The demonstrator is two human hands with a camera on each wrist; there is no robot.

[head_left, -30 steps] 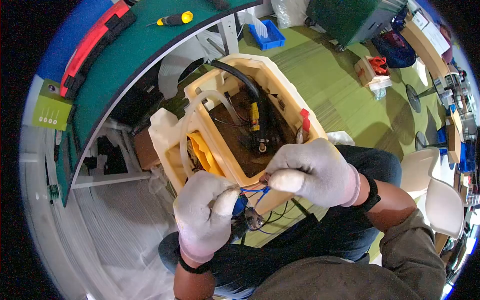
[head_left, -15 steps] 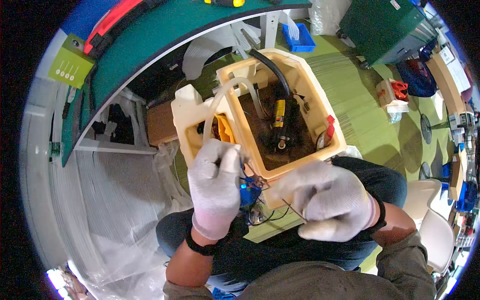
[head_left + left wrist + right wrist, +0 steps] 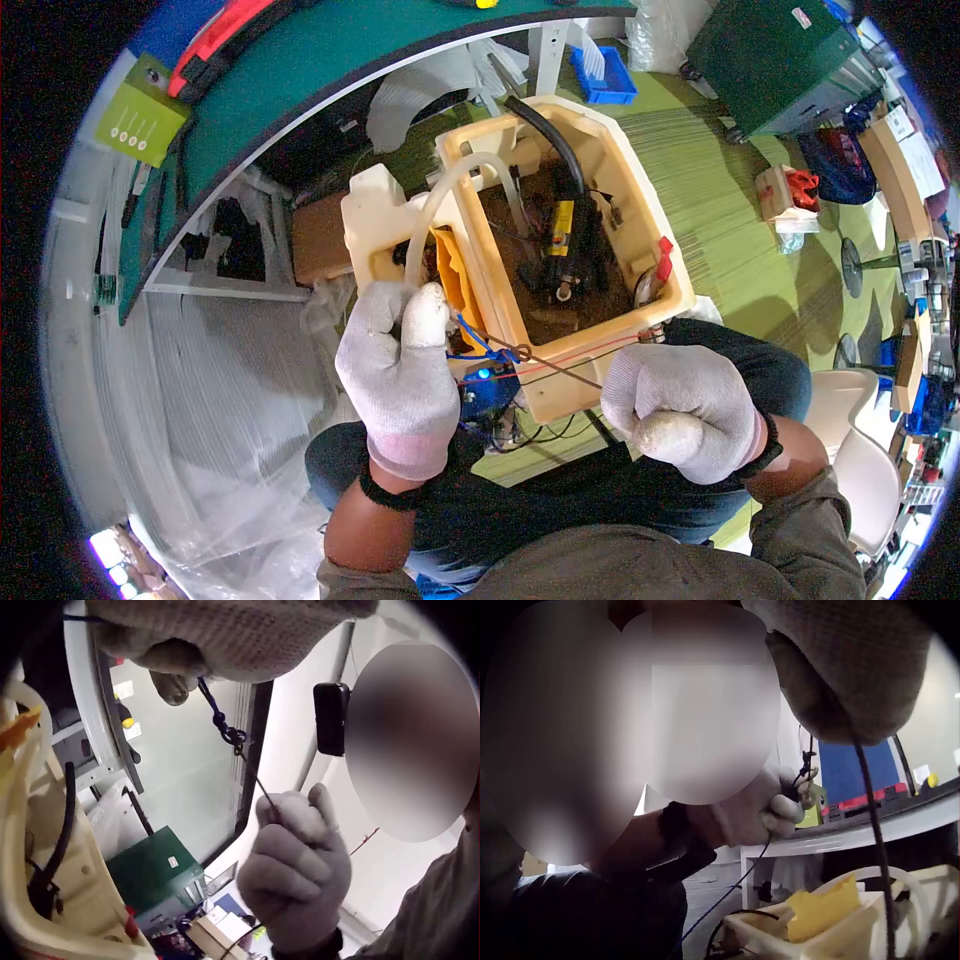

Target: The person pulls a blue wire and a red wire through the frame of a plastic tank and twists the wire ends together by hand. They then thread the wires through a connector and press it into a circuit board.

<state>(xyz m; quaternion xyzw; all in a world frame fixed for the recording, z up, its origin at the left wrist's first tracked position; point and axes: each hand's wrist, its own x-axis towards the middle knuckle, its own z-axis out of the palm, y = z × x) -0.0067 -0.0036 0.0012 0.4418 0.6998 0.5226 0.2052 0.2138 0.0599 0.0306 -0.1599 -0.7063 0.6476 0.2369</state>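
Blue wire sits pinched in the fingers of the left hand, running to a knot between both hands; brown wire stretches from there into the right hand, its fingers curled tightly round it.

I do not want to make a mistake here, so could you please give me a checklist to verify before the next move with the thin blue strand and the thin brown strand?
1. White-gloved left hand holds the thin blue strand: ok.
2. White-gloved right hand pinches the thin brown strand: ok.
3. Small knotted loop lies between the hands, not covered by fingers: ok.
4. Brown strand runs straight from loop to right hand: ok.
5. Nothing crosses the brown strand: not ok; in the head view a thin red strand crosses its line. Whether they touch, cannot tell.
6. Knot is tight enough: cannot tell.
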